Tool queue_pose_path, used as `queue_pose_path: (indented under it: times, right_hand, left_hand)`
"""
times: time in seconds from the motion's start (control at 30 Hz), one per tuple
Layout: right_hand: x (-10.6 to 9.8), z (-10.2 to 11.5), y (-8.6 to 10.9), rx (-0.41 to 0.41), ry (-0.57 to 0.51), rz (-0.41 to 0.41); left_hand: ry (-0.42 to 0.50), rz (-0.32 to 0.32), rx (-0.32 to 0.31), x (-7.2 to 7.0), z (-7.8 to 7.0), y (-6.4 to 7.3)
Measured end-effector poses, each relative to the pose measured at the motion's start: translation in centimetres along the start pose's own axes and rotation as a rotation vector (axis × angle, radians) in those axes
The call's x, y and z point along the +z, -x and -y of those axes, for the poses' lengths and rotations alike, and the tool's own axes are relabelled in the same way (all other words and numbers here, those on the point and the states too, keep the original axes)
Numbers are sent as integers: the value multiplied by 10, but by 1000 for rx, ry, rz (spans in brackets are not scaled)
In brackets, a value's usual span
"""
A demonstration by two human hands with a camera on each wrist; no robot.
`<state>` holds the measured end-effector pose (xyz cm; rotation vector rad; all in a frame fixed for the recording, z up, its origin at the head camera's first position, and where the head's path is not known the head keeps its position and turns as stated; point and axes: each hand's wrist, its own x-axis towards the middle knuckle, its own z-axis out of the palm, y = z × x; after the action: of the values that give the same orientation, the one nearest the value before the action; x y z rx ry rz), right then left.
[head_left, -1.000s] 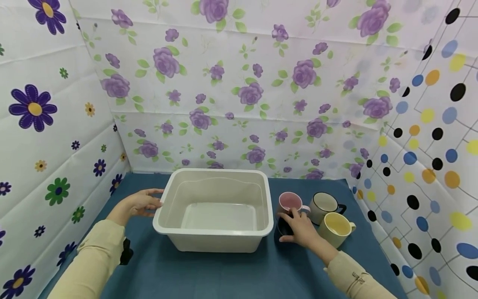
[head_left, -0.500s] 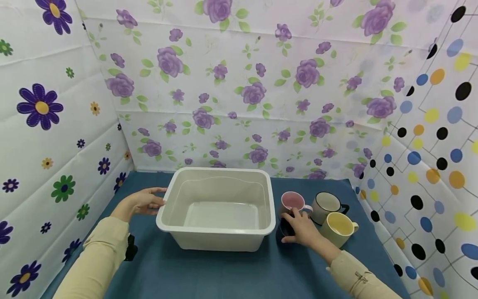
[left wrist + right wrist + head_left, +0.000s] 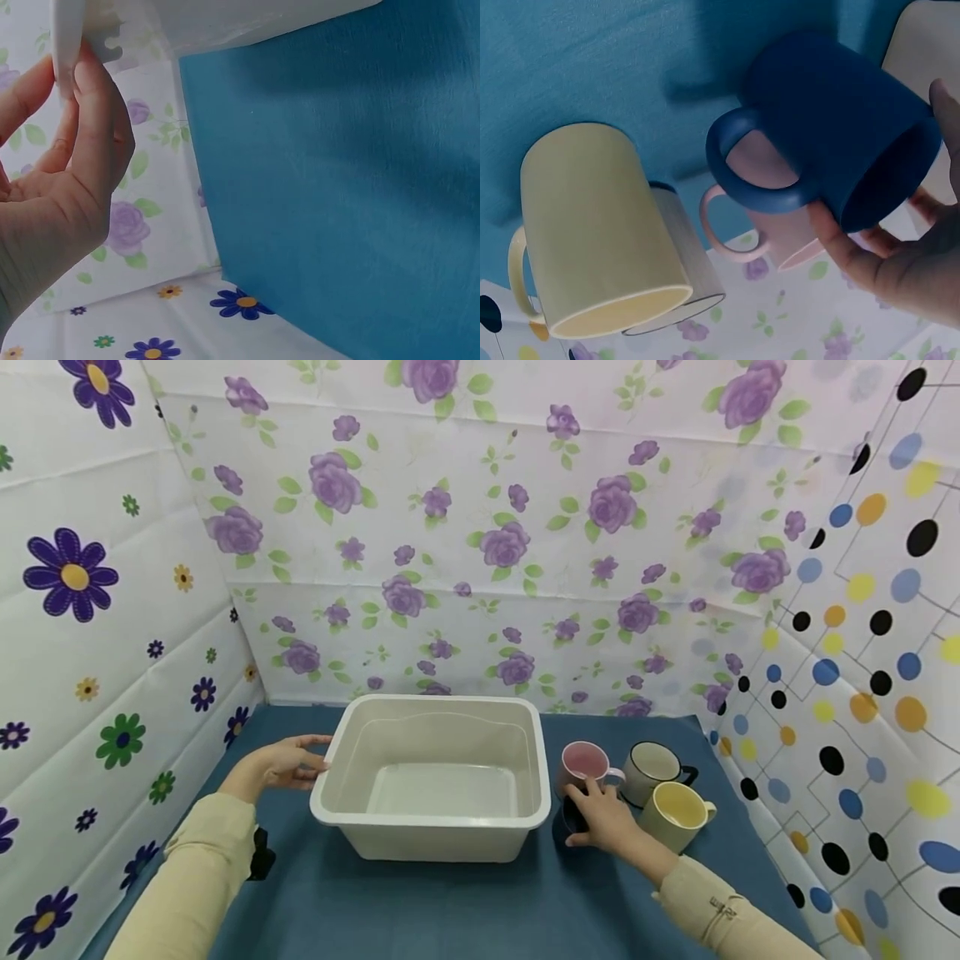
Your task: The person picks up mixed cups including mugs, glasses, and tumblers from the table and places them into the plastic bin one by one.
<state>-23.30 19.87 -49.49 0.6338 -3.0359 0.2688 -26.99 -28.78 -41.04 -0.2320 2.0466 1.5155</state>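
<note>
A large off-white plastic basin (image 3: pixel 431 843) stands on the blue cloth in the middle of the head view. My left hand (image 3: pixel 283 764) pinches its left rim; the left wrist view shows the rim (image 3: pixel 66 34) between thumb and fingers. To the right of the basin, my right hand (image 3: pixel 609 818) grips a dark blue mug (image 3: pixel 817 112) around its open top, thumb on one side and fingers on the other. In the head view that hand covers much of the mug. Behind it is a pink mug (image 3: pixel 583 760), with a white mug (image 3: pixel 651 764) and a yellow mug (image 3: pixel 675 814) to the right.
Blue cloth (image 3: pixel 420 910) covers the table. A flowered sheet (image 3: pixel 465 527) hangs behind, a daisy-printed one (image 3: pixel 135 635) on the left, a dotted one (image 3: pixel 847 718) on the right. The yellow mug stands close to the right forearm.
The head view shifts slightly. Both hands keep their places on the basin rim and the blue mug, and the other mugs stay where they were.
</note>
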Motion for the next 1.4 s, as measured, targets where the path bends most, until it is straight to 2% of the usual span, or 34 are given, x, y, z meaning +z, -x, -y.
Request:
queue_pose_path:
  times: [0.4, 0.67, 0.87, 1.1, 1.4]
  right_hand:
    - [7, -4, 1, -7, 26, -45]
    - [10, -8, 2, 9, -3, -29]
    - [1, -8, -2, 24, -9, -67]
    - [-12, 0, 0, 70, -89, -42]
    - [-29, 3, -2, 28, -71, -30]
  left_hand:
    - [-105, -25, 34, 5, 1, 4]
    - [-152, -41, -5, 7, -1, 3]
    - [-141, -50, -4, 6, -6, 3]
    - [-148, -61, -2, 7, -6, 5]
    - [-137, -74, -21, 7, -8, 5]
